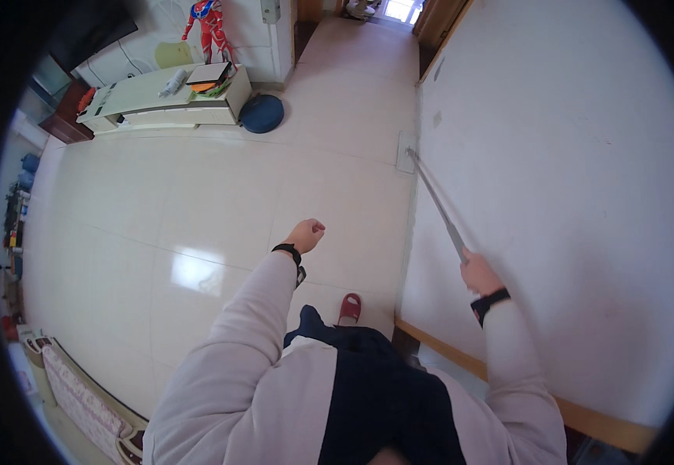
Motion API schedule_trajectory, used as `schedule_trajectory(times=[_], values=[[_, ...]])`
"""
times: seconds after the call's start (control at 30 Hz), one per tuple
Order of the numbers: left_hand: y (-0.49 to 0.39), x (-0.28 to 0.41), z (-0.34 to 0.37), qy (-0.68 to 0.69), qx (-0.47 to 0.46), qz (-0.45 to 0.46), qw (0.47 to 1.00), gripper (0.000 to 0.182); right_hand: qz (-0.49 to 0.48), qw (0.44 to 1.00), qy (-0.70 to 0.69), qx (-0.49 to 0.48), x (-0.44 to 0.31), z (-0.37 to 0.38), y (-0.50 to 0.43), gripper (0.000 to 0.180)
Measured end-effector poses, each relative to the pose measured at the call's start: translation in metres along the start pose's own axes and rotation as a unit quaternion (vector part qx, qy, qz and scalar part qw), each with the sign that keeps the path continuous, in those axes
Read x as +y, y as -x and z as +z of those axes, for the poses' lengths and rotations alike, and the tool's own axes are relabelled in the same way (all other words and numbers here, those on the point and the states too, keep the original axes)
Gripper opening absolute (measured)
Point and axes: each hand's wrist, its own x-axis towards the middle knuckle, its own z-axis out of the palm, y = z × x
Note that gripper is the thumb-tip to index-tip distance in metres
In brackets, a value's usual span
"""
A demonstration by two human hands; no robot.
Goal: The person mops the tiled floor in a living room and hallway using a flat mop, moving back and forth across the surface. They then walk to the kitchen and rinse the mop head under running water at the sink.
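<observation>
My right hand (482, 273) grips the upper end of a grey pole (438, 200). The pole slants away from me along the white wall (546, 145), down to a flat, pale, see-through mop head (406, 152) on the tiled floor (325, 192) at the wall's foot. My left hand (306, 235) is held over the floor in front of me, its fingers curled in, with nothing seen in it. Dark bands are on both wrists. Below, a red slipper (351, 307) shows on one foot.
A low TV cabinet (162, 110) carries a red toy figure (212, 29) and small items. Beside it on the floor lies a round blue object (262, 113). A doorway stands at the far end. A sofa (81, 389) is at the lower left, a wood-edged opening (447, 351) at lower right.
</observation>
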Motion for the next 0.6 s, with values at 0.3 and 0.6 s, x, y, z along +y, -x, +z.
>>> schedule_trajectory(times=[0.3, 0.6], values=[[0.016, 0.013, -0.031, -0.017, 0.049, -0.011, 0.999, 0.022, -0.025, 0.998, 0.027, 0.057, -0.057, -0.035, -0.235, 0.027], [-0.069, 0.062, -0.097, 0.103, 0.13, 0.076, 0.983, 0.03, -0.058, 0.992, 0.106, 0.028, -0.046, -0.065, -0.206, 0.036]])
